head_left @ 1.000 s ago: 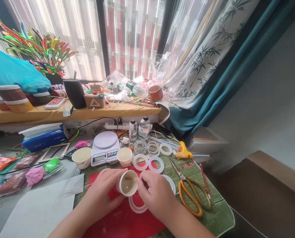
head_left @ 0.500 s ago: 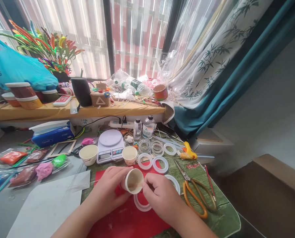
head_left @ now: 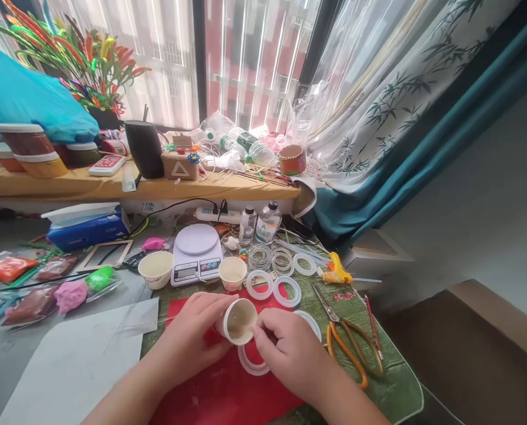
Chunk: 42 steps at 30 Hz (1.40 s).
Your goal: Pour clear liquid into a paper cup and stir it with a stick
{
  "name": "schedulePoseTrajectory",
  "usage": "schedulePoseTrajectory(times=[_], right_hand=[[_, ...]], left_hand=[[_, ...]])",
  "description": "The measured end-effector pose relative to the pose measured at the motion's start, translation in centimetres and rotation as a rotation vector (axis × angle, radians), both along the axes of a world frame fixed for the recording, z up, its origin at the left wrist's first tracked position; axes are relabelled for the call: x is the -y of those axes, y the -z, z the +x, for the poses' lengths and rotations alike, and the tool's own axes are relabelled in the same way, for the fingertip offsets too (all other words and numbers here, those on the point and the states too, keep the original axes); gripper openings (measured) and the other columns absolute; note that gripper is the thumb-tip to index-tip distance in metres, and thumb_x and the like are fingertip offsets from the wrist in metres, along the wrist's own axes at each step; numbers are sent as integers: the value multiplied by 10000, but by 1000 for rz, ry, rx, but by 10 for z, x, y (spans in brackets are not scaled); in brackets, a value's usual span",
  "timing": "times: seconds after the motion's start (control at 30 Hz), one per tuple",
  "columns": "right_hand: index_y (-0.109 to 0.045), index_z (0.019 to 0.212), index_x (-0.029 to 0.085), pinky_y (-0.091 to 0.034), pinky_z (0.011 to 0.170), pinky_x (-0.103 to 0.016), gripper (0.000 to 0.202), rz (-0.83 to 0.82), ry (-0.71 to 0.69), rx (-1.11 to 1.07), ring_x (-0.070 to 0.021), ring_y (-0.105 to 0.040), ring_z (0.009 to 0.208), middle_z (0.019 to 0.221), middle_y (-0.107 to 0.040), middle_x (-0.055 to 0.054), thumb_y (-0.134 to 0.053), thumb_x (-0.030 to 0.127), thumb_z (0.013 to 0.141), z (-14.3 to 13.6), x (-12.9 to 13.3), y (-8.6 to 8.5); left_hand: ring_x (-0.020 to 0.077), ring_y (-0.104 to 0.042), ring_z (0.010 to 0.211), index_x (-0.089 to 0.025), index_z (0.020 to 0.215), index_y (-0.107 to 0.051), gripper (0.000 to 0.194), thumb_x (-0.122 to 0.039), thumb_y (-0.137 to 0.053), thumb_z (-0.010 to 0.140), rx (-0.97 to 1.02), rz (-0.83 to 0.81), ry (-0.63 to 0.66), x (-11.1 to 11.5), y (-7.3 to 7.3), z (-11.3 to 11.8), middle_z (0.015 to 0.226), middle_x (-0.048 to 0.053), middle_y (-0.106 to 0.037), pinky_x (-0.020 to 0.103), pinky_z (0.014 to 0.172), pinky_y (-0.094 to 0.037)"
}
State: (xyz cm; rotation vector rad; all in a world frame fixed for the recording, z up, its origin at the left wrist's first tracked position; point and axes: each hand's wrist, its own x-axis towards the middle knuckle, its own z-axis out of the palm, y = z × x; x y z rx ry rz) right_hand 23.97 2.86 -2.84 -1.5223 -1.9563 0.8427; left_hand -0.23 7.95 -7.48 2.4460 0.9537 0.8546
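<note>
My left hand (head_left: 204, 327) is wrapped round a paper cup (head_left: 240, 321), which tilts with its mouth toward me. A little cloudy, clear-looking liquid lies inside the cup. Fingers pinched at the cup's rim, my right hand (head_left: 290, 354) grips a thin pale stick (head_left: 249, 331) that reaches into it; most of the stick is hidden. Under the hands, a white ring-shaped mould (head_left: 253, 368) lies on a red sheet (head_left: 219, 389). Another ring mould (head_left: 310, 323) is partly covered by my right hand. Two more ring moulds, one of them a white ring (head_left: 287, 291), lie just beyond the cup.
Behind the hands stand a kitchen scale (head_left: 197, 251), two paper cups, one at its left (head_left: 156, 270), and two clear bottles (head_left: 267, 222). Scissors (head_left: 343, 330), a yellow glue gun (head_left: 337, 269) and a pencil (head_left: 374, 326) lie right. Bagged coloured clay (head_left: 71, 295) lies left.
The view has shifted slightly. Both hands stay at the tilted cup, and the right fingers have moved only a little at its rim.
</note>
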Motion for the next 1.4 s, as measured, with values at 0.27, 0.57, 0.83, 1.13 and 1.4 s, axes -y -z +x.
schedulePoseTrajectory(times=[0.27, 0.57, 0.83, 1.13, 1.4], right_hand=[[-420, 737, 231, -272, 604, -286, 333, 9, 40, -18, -140, -450, 643, 706, -516, 34, -508, 308, 1048, -3, -10, 3], [-393, 719, 232, -266, 595, -296, 359, -10, 36, -2, -142, -429, 625, 678, -489, 38, -512, 298, 1051, 4, -11, 7], [-391, 722, 230, -257, 595, -301, 349, -1, 34, -37, -141, -423, 629, 687, -490, 34, -517, 284, 1042, 3, -5, 14], [-380, 722, 234, -253, 596, -297, 347, -14, 109, -109, -144, -427, 637, 684, -468, 39, -505, 303, 1038, 5, -3, 16], [-378, 683, 226, -211, 566, -296, 358, -20, 55, -142, -125, -376, 589, 626, -411, 61, -565, 217, 987, 8, 3, 13]], left_hand=[[261, -722, 1188, -393, 1474, -567, 654, -136, -691, 886, 0, -38, -7, -3, -1, -2, 1352, 20, -761, 394, 990, -581], [281, -724, 1182, -383, 1487, -566, 626, -176, -690, 909, -9, -33, -11, -5, 2, 0, 1348, 45, -765, 415, 988, -583], [279, -725, 1180, -376, 1472, -579, 607, -184, -710, 911, -56, -15, -20, -1, -1, 0, 1348, 45, -767, 405, 990, -593], [294, -724, 1214, -369, 1489, -574, 602, -207, -707, 924, -115, 22, -34, -4, 2, -1, 1377, 54, -755, 412, 1018, -579], [309, -728, 1213, -351, 1469, -585, 585, -239, -701, 907, -142, 58, -30, -5, 6, 0, 1368, 69, -753, 423, 1002, -603]])
